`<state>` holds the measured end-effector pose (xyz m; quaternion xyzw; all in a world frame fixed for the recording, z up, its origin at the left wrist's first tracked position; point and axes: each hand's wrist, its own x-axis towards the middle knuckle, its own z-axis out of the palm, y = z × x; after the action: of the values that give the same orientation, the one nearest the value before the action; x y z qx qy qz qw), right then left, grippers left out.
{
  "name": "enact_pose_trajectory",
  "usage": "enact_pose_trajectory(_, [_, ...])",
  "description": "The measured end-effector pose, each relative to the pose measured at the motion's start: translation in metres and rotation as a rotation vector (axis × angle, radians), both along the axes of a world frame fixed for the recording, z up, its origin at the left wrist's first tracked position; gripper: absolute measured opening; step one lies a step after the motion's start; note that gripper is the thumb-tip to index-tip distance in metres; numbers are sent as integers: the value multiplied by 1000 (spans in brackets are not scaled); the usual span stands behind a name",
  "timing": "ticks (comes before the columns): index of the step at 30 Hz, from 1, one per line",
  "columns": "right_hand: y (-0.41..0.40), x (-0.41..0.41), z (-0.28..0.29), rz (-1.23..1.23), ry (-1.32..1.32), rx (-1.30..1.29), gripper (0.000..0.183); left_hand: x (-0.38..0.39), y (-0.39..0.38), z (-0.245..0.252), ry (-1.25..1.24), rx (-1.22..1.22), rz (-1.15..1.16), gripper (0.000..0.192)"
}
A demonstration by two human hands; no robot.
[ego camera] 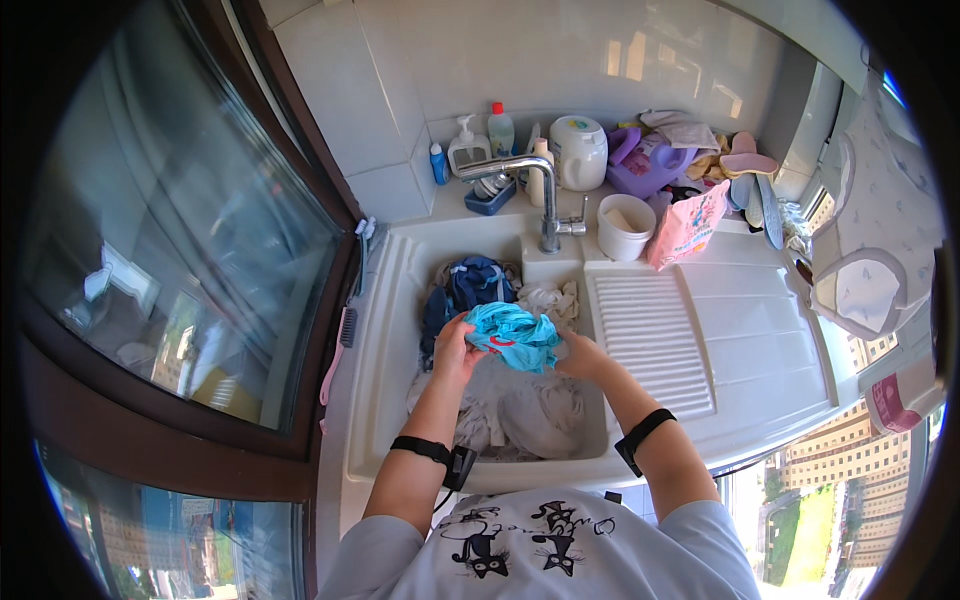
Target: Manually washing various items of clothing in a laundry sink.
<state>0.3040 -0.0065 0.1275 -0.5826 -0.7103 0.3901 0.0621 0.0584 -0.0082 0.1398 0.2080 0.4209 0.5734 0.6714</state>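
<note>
A bunched turquoise cloth garment (514,334) with a red mark is held above the laundry sink (386,360). My left hand (455,349) grips its left end, and my right hand (579,354) grips the right end. Below it, pale wet laundry (540,416) lies in cloudy, sudsy water. Dark blue clothing (480,280) is heaped at the back left of the basin, beside a crumpled white cloth (551,301). Part of the laundry is hidden behind the turquoise garment and my hands.
A chrome faucet (551,202) rises behind the basin. To the right is a ribbed washboard (652,337). A white bucket (625,227), pink pouch (688,226) and purple jug (649,163) stand along the back. Brushes, including a pink-handled one (337,356), lie by the left window frame.
</note>
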Motion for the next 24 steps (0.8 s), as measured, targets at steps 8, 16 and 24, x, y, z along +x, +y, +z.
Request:
enact_pose_trajectory(8, [-15, -21, 28, 1, 343, 638, 84, 24, -8, 21, 260, 227, -187, 41])
enact_pose_trajectory(16, [-5, -8, 37, -481, 526, 594, 53, 67, 14, 8, 270, 238, -407, 39])
enact_pose_trajectory(24, [10, 48, 125, -511, 273, 982, 48, 143, 27, 27, -268, 179, -585, 44])
